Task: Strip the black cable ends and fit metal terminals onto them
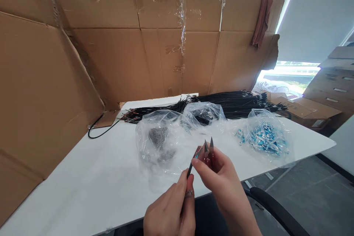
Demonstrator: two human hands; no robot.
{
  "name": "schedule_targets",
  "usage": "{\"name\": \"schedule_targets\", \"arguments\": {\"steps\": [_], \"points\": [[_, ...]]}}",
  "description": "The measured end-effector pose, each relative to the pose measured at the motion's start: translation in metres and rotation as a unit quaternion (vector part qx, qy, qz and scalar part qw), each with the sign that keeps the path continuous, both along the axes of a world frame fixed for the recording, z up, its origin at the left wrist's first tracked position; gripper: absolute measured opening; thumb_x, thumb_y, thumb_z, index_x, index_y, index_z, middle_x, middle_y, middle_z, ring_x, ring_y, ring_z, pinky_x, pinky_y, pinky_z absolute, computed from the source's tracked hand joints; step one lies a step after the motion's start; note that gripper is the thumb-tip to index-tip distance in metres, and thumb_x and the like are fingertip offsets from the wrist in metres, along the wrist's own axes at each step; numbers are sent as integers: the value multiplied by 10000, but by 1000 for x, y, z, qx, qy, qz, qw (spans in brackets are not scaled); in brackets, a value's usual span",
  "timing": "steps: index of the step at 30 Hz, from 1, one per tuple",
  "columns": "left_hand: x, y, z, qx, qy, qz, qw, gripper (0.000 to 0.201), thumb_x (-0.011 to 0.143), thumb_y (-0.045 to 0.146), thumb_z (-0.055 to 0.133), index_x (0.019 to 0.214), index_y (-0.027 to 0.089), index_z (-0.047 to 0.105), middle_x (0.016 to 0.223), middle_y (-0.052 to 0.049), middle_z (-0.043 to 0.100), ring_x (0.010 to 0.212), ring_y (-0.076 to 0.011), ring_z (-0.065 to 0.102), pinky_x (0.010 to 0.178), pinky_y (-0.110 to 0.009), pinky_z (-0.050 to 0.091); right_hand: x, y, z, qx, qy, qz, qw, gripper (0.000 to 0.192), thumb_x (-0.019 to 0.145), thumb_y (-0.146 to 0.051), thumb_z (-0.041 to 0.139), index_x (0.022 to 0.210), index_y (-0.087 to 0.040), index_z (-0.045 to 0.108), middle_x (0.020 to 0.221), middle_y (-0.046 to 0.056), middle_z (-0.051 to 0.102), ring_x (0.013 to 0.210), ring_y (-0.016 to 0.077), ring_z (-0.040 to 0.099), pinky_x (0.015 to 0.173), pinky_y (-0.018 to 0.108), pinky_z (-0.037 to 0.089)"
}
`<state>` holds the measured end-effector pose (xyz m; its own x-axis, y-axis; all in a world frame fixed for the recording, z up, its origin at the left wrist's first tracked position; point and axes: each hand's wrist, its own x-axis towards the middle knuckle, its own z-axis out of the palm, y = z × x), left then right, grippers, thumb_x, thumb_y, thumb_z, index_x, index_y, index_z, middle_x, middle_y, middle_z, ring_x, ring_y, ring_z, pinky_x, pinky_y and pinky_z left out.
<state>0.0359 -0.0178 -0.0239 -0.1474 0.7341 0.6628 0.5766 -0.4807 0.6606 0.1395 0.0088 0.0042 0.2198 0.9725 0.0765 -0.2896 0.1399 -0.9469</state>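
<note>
My left hand [173, 206] is closed on a black cable [189, 170], which points up and away from me. Thin reddish and bluish wires [198, 151] fan out at its far end. Red-handled snips [211, 147] sit in my right hand [224, 179], their two pointed blades upward and slightly apart. The thumb and fingertips of that hand are at the wire ends, but whether they pinch a wire is hidden. Both hands are above the near edge of the white table [83, 184].
A clear bag of small grey pieces [159, 138] lies beyond my hands. Another bag of blue and silver pieces [267, 138] lies to the right. Bundled black cables [232, 103] stretch along the back before a cardboard wall [110, 59]. A chair armrest [273, 206] is at lower right.
</note>
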Motion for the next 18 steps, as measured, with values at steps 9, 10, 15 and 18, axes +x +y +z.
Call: {"name": "schedule_targets", "arguments": {"steps": [9, 10, 15, 18], "points": [[-4, 6, 9, -90, -45, -3, 995, 162, 773, 164, 661, 834, 253, 782, 684, -10, 743, 549, -157, 648, 572, -220, 473, 2, 1, -4, 37, -80, 29, 996, 267, 831, -346, 633, 688, -192, 468, 613, -61, 396, 556, 90, 346, 500, 218, 293], [-6, 7, 12, -108, -56, -2, 993, 136, 785, 196, 652, 813, 254, 772, 639, 3, 717, 506, -142, 608, 546, -216, 458, 5, 0, -4, 31, -65, 66, 995, 293, 857, -386, 616, 699, -191, 465, 611, -65, 376, 544, 84, 318, 484, 214, 271], [-14, 10, 19, -108, -104, 22, 988, 117, 807, 285, 634, 803, 251, 746, 439, 47, 517, 485, -146, 562, 542, -214, 460, 10, -6, -6, -17, -69, 239, 968, 376, 926, -505, 532, 729, -192, 460, 565, -80, 344, 470, 61, 237, 405, 212, 166], [-19, 12, 17, -73, -90, 13, 993, 124, 793, 273, 652, 825, 235, 765, 435, 50, 512, 474, -147, 574, 561, -219, 494, 4, -10, -4, -35, -49, 310, 949, 380, 930, -544, 508, 789, -192, 482, 539, -93, 334, 443, 54, 234, 384, 197, 170]]}}
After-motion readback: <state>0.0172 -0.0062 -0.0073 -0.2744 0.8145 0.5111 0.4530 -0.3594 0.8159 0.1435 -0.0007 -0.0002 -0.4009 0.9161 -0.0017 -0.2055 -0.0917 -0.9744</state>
